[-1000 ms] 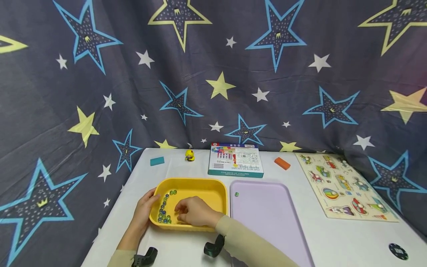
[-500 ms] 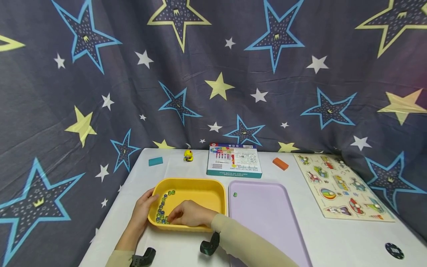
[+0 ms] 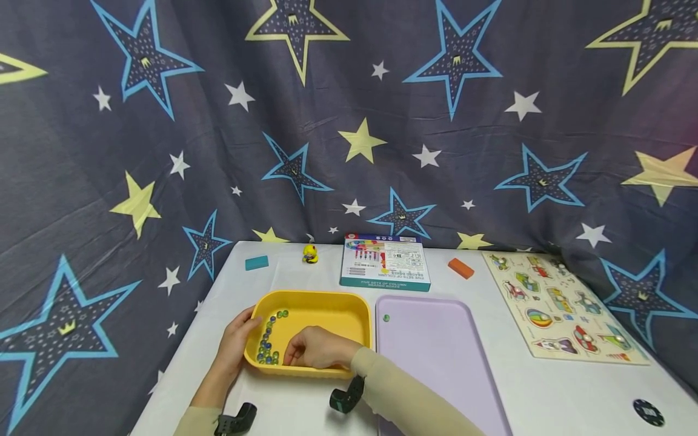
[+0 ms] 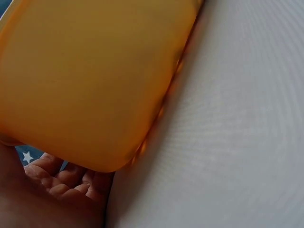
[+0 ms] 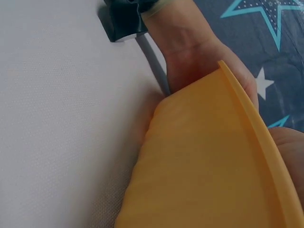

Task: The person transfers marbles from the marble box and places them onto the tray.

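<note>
A yellow tray (image 3: 332, 312) with raised sides stands on the white table. My left hand (image 3: 233, 342) holds its left end, the thumb over the rim and the fingers outside, as the left wrist view partly shows. Inside the tray, blue and green glass marbles (image 3: 268, 339) form a line along the left side, with a cluster at the near left corner. Just right of that cluster, my right hand (image 3: 323, 347) reaches down to the tray floor with bent fingers. Its fingertips are hidden, so whether a marble is between them cannot be seen. The right wrist view mostly shows the tray's outer wall (image 5: 199, 152).
A lilac tray (image 3: 431, 351) lies right of the yellow one, with one green marble (image 3: 386, 318) on it. Behind are a teal block (image 3: 257, 263), a yellow toy figure (image 3: 309, 254), a flat box (image 3: 385, 266) and an orange block (image 3: 461, 267). A puzzle board (image 3: 561, 309) lies right.
My right hand moved left and down to the marbles at the near left corner, then drew back slightly to the right. My left hand has kept its hold on the yellow tray.
</note>
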Motion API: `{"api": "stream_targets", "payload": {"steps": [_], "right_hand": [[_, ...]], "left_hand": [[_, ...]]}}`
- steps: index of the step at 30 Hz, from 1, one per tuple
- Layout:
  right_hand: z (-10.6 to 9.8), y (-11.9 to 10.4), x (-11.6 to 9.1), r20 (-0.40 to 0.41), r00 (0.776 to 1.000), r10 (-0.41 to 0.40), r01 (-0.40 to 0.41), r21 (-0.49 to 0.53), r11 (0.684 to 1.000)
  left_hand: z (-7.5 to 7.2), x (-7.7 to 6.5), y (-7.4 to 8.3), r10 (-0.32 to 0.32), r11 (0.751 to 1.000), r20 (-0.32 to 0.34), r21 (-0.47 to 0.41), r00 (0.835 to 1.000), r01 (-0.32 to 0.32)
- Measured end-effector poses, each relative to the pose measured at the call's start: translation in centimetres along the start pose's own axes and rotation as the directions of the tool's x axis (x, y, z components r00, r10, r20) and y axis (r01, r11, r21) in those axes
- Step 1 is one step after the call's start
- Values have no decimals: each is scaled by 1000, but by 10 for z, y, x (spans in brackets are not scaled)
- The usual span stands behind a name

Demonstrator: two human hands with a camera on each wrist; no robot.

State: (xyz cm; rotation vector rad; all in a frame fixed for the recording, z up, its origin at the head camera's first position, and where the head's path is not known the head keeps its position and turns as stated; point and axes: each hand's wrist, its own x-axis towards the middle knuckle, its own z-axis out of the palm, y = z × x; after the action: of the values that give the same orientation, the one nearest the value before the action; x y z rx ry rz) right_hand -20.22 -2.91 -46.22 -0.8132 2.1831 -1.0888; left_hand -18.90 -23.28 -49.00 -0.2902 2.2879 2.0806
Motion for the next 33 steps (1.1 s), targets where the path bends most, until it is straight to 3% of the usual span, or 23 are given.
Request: {"api": "stream_targets", "payload": {"steps": [9,15,21,25,29,33], "right_hand": [[-3,1,-1,24,999,-27,28,-45,999],[-2,1,-3,-75,997,14,-19,-70,997],[-4,3,-5,-160,986,-52,44,-55,998],[-11,1,-15,-225,964,-138,119,-96,988],[-23,0,-32,-319,921,-221,195,-113,974],[-34,6,-50,-403,887,-227,217,-71,974]], "left_hand": [[1,1,-1,-5,1000,-2,0,1000,5],[1,2,-1,-9,1000,-12,-1,1000,9],[2,2,-2,-15,1000,-21,6,1000,15],[1,3,-3,-28,1000,-21,0,999,29],[0,3,-2,-25,1000,-17,-10,1000,25],[-1,1,-2,-20,1000,-18,-7,1000,20]]}}
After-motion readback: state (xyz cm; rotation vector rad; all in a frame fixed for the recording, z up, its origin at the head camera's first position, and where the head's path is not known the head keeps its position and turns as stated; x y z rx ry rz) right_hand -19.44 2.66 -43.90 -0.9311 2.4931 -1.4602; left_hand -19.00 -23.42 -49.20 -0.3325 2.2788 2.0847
